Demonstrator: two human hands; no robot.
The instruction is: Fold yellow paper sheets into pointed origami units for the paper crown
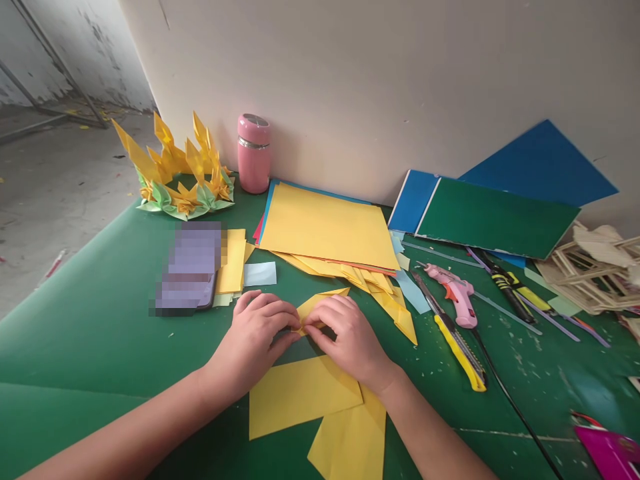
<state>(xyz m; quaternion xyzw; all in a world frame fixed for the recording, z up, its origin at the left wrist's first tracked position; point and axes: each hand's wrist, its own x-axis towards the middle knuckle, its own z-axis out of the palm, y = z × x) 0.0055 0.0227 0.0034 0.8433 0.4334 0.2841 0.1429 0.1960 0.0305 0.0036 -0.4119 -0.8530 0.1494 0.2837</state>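
Observation:
A folded piece of yellow paper (311,305) is pinched between my two hands above the green table. My left hand (263,327) is closed on its left side, thumb and fingertips together. On the other side, my right hand (345,332) pinches the same paper, its fingertips almost meeting those of the left. Just below them lies a flat yellow sheet (300,393), partly over another creased yellow sheet (350,440). Several folded yellow paper pieces (395,307) lie beyond my right hand, partly under a stack of coloured paper (325,223).
A paper crown (185,177) and pink flask (254,157) stand at the back left, a phone (190,267) nearer. Rightward lie a yellow utility knife (460,350), a corded pink glue gun (455,293), a black-yellow tool (505,283), a green board (500,217) and a wooden stick model (595,263).

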